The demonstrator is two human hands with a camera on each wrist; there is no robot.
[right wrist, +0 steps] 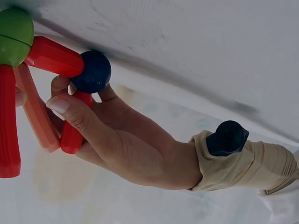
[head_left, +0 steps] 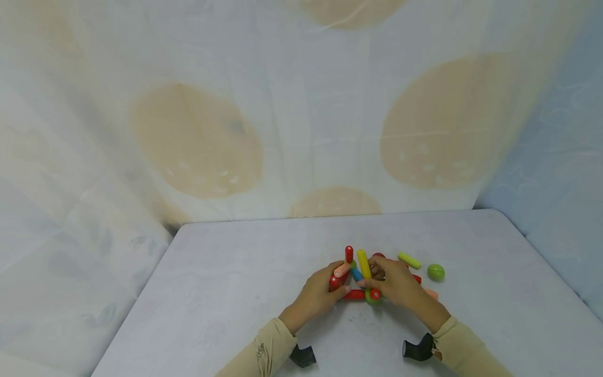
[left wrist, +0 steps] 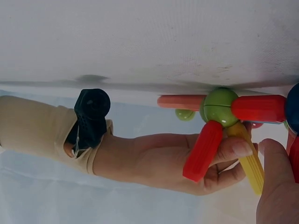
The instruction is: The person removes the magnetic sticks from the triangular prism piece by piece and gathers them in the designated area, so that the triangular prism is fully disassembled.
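Observation:
A small frame of coloured sticks and balls (head_left: pixel 360 277) stands on the white table (head_left: pixel 226 293), between both hands. My left hand (head_left: pixel 335 287) pinches a red stick (right wrist: pixel 70 135) that hangs from a dark blue ball (right wrist: pixel 96 71). A second red stick (right wrist: pixel 53 56) links that ball to a green ball (left wrist: pixel 219 106). My right hand (head_left: pixel 373 278) grips a yellow stick (left wrist: pixel 250 161) joined to the green ball, thumb pressed along it. A peach stick (right wrist: pixel 37 112) and further red sticks (left wrist: pixel 203 151) branch from the same green ball.
A loose yellow-green stick (head_left: pixel 409 260), a green ball (head_left: pixel 435 272) and a peach stick (head_left: pixel 431 294) lie on the table right of the hands. Cloth with tan spots (head_left: pixel 198 141) hangs behind the table; blue cloth (head_left: pixel 560 173) is at the right.

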